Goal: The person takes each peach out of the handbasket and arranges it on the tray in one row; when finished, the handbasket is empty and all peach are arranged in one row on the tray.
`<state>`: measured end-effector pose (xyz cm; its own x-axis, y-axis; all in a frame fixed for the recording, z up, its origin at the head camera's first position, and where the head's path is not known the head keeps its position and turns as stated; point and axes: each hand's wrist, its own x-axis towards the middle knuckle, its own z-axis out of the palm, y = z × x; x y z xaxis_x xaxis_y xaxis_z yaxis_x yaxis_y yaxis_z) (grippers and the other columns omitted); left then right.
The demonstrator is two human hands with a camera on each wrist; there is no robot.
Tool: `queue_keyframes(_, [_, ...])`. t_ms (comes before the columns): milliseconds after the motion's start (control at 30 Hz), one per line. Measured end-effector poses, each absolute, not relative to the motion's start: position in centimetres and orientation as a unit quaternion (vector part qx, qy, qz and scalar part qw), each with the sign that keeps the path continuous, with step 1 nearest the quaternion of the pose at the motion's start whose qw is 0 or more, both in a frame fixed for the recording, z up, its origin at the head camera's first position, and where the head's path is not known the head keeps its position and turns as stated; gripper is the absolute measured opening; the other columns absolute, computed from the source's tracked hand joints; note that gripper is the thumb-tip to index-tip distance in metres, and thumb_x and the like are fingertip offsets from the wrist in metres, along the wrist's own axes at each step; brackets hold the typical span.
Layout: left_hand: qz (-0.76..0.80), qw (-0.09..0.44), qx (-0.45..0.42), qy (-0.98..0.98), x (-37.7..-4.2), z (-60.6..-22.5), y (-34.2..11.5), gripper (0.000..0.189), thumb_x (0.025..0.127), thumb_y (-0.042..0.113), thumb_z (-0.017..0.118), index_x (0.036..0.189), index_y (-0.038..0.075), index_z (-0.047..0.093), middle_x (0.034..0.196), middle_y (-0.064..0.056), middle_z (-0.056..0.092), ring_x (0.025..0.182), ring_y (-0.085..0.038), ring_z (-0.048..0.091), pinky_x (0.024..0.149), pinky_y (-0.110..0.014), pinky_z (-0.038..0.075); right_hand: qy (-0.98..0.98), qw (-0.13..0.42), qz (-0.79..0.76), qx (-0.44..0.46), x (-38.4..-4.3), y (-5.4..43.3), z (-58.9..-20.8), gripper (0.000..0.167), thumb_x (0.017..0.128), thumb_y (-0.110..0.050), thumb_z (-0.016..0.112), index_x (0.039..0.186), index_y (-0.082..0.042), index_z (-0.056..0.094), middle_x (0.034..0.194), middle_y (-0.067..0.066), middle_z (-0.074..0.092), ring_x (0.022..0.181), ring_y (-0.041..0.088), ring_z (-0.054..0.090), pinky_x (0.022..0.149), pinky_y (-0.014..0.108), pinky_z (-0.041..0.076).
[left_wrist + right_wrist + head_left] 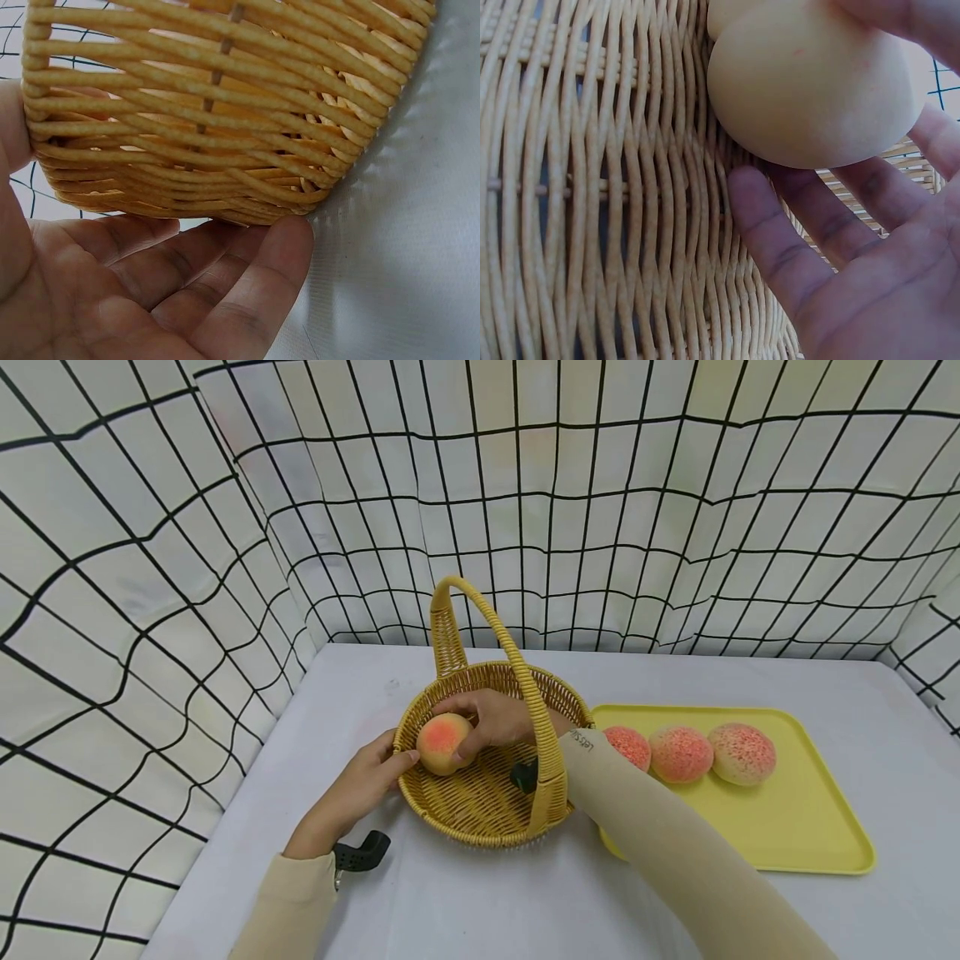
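Note:
A round wicker basket (480,806) with a tall arched handle stands on the table. Inside it, at the left wall, sits a yellow peach with a red blush (441,745). My right hand (501,720) reaches in under the handle and holds this peach between thumb and fingers. In the right wrist view the peach (810,90) is close to the woven wicker, its underside pale. My left hand (371,777) grips the basket's left rim, thumb over the edge. The left wrist view has its fingers (247,300) beneath the woven wall.
To the right lies a yellow tray (810,827) carrying a row of speckled pink-red peach-like fruits (681,754), one partly behind my right sleeve. A white cloth covers the table (480,910). Black netting over white sheets (525,527) encloses the back and sides.

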<state>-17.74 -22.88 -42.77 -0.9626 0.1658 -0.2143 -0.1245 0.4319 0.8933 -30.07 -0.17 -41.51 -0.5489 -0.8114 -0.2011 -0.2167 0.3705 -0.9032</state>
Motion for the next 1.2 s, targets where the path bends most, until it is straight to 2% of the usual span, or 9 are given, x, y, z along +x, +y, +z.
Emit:
queue_keyframes(300, [0.538,0.135,0.018,0.832,-17.75,-42.94,-22.99,0.056,0.110,0.029,0.048,0.159,0.004,0.035,0.150,-0.019,0.054,0.129,-0.029,0.061,0.105,-0.043,0.052,0.774,0.314,-0.433,-0.339,-29.66,-0.13,-41.33,0.067,0.079,-0.008,0.085,0.141,-0.015,0.063,0.126,-0.002,0.068,0.115,0.019,0.059,0.101,0.032,0.049])
queue_keyframes(667, [0.537,0.134,0.018,0.833,-17.79,-42.97,-22.98,0.056,0.110,0.029,0.048,0.159,0.004,0.035,0.150,-0.019,0.055,0.128,-0.029,0.061,0.104,-0.041,0.052,0.767,0.318,-0.442,-0.340,-29.84,-0.06,-41.60,0.062,0.079,-0.010,0.084,0.138,-0.015,0.065,0.123,-0.002,0.069,0.113,0.018,0.059,0.098,0.031,0.051])
queue_keyframes(967, [0.540,0.134,0.018,0.831,-17.85,-42.88,-22.89,0.058,0.111,0.028,0.047,0.161,0.004,0.033,0.154,-0.018,0.051,0.133,-0.030,0.058,0.109,-0.047,0.048,0.773,0.311,-0.435,-0.340,-29.90,0.21,-41.78,0.060,0.080,-0.014,0.084,0.137,-0.018,0.065,0.123,-0.003,0.069,0.112,0.018,0.060,0.097,0.032,0.052])
queue_keyframes(1200, [0.543,0.132,0.016,0.829,-17.81,-42.97,-22.97,0.058,0.110,0.028,0.048,0.160,0.005,0.034,0.153,-0.018,0.052,0.133,-0.030,0.058,0.109,-0.046,0.048,0.781,0.293,-0.436,-0.339,-29.75,0.31,-41.57,0.061,0.080,-0.014,0.084,0.137,-0.020,0.065,0.124,-0.006,0.070,0.114,0.017,0.061,0.099,0.034,0.051])
